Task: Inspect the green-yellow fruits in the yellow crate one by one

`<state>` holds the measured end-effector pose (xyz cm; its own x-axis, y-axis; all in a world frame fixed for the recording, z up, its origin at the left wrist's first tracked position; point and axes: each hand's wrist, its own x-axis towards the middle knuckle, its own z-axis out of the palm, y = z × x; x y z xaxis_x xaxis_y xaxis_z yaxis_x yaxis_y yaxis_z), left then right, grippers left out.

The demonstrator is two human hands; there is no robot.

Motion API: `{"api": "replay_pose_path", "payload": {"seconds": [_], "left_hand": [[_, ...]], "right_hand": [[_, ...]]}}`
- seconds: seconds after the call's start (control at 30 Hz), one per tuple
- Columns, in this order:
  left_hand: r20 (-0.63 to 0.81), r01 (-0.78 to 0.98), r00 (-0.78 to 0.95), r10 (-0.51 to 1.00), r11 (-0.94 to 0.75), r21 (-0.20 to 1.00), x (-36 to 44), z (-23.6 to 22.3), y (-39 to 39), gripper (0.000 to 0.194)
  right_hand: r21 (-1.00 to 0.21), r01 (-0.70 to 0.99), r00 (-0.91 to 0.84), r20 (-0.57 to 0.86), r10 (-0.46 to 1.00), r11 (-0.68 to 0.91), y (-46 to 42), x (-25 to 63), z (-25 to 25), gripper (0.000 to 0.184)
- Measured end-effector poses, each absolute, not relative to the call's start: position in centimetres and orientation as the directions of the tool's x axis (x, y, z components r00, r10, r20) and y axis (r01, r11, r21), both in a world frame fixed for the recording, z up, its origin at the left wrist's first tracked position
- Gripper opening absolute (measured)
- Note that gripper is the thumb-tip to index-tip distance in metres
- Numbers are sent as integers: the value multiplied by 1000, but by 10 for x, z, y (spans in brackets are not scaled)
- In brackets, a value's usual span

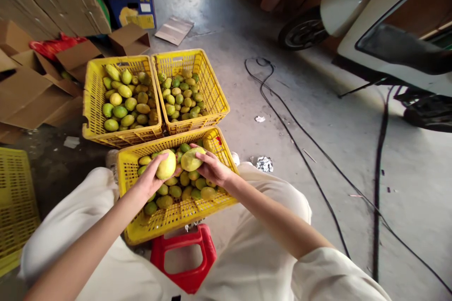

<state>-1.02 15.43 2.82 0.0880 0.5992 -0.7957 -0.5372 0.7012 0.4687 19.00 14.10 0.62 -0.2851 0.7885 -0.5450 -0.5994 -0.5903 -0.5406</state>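
My left hand [152, 179] is closed around a pale yellow lemon [165, 164]. A greener, oval lemon [191, 159] sits in the fingers of my right hand [213, 166]. Both hands are close together over the near yellow plastic crate [176, 218], which stands between my knees. Several green and yellow lemons [175, 191] lie inside it, partly hidden by my hands and the held fruit. Just beyond stand two more yellow crates, the left crate [92, 99] and the right crate [213, 87], both holding more of this fruit.
A red plastic stool [182, 280] shows beneath the near crate. Flattened and opened cardboard boxes [28, 91] lie at the left, above another yellow crate [16, 207]. Black cables [319, 141] cross the floor at right, near a white scooter [356, 33]. Crumpled foil [264, 164] lies near my right knee.
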Motion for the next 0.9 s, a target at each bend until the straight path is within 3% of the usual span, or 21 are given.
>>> {"api": "replay_pose_path", "payload": {"seconds": [0.13, 0.33, 0.57, 0.7, 0.8, 0.9], "left_hand": [[-825, -492, 32, 564, 728, 478, -9, 27, 154, 11], [-836, -466, 190, 516, 796, 386, -5, 38, 155, 31], [-824, -456, 220, 523, 801, 387, -4, 41, 158, 29], [-839, -470, 181, 513, 795, 384, -3, 40, 158, 23], [-819, -489, 141, 556, 759, 431, -5, 37, 156, 9], [-775, -509, 145, 616, 718, 475, -6, 35, 154, 12]], "right_hand": [[-521, -590, -335, -538, 774, -617, 139, 188, 1, 49], [-397, -595, -357, -649, 672, -699, 141, 189, 0, 29], [-339, -626, -375, -659, 652, -702, 146, 190, 1, 19], [-357, -660, -392, -587, 708, -661, 146, 188, 1, 24], [-412, -636, -369, -581, 726, -653, 144, 188, 3, 20], [-451, -636, -317, -587, 745, -626, 143, 189, 3, 23]]}}
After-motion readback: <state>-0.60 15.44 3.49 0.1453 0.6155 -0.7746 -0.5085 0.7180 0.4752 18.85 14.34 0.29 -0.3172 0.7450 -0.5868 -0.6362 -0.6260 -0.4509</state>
